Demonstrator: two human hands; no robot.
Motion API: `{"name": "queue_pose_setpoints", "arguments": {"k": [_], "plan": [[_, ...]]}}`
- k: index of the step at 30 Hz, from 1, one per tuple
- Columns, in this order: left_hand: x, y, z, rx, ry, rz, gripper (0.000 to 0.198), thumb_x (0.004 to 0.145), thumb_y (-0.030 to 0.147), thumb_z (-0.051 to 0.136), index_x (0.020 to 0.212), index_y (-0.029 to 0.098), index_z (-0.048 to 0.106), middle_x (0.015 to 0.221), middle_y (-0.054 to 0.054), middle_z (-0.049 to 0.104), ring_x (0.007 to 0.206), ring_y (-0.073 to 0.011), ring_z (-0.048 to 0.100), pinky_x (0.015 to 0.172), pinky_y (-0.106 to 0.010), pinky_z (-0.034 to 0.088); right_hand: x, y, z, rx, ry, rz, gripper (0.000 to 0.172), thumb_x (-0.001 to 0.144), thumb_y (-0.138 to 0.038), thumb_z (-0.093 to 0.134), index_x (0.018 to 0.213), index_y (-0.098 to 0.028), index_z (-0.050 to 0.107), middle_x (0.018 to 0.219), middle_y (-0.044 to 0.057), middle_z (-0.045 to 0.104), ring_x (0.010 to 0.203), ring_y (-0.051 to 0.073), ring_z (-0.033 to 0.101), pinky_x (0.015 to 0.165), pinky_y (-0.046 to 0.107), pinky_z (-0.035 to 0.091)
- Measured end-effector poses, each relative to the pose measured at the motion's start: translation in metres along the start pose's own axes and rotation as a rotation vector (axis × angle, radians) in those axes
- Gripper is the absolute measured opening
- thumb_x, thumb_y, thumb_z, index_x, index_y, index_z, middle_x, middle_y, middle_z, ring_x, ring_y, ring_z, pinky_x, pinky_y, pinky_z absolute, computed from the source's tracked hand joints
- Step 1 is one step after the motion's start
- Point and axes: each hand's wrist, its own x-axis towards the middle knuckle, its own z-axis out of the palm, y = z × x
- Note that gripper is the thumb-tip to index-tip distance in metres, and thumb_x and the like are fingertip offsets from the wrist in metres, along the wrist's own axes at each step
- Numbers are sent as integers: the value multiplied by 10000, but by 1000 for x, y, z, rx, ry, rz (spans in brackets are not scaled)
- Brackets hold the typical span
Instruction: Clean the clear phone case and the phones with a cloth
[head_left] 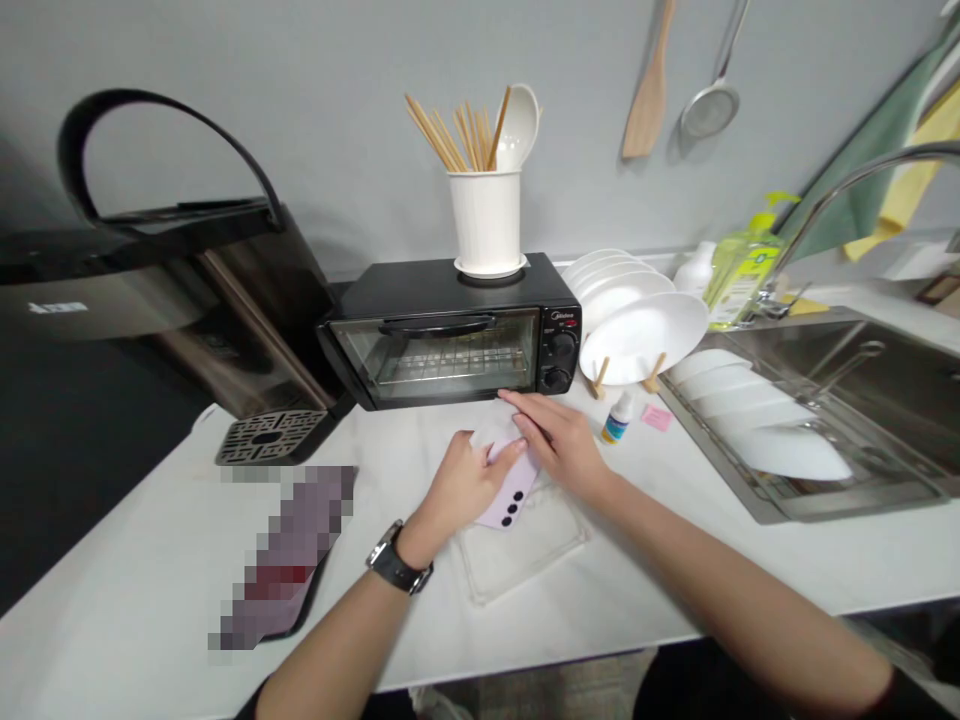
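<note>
A lilac phone [504, 508], its back facing up with a row of dark round camera lenses at the near end, is between my two hands above the counter. My left hand [469, 480], with a black-strapped watch on the wrist, is closed around its left side, thumb across the back. My right hand [559, 435] grips the far right end, fingers together. A whitish patch [495, 428], perhaps a thin wipe or film, shows at the far end between the hands; I cannot tell which. Below the phone lies a clear shallow tray or lid [517, 560].
A black toaster oven [450, 290] stands behind, bearing a white utensil holder [486, 220]. Left are a water dispenser [225, 300] and a blurred-out flat object [296, 560]. Right are a small bottle [616, 420], a pink packet [657, 418], racked plates [645, 335] and the sink [780, 510].
</note>
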Motion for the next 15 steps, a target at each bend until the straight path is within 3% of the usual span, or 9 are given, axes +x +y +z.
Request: {"name": "queue_pose_setpoints", "arguments": {"k": [4,9,13,15], "plan": [[3,1,-5,-45,129,-31,346,955,432,580,713,185,596,615,11,607,543,-134,498,514,-249,326,0,1,-1,22,39,86,349,1096,-280,488,1385,-225,677,1163,91,778,1019,209,752,862,340,617],[3,1,-7,27,7,-30,513,956,498,568,553,191,486,487,19,471,485,-117,413,499,-264,244,1,0,-2,84,12,78,335,1094,-295,502,1352,-213,700,1107,79,776,958,191,737,839,324,598],[4,-2,-9,-51,148,-63,390,936,500,579,756,161,649,614,7,581,551,-134,477,532,-252,319,2,1,-3,123,44,141,354,1090,-307,511,1374,-210,697,1114,83,769,930,192,720,796,318,583],[4,-2,-9,-55,125,-74,407,941,514,567,755,160,643,617,3,585,556,-139,488,535,-252,323,2,2,-3,138,46,160,352,1088,-328,515,1359,-219,712,1052,73,769,857,185,704,736,310,568]]}}
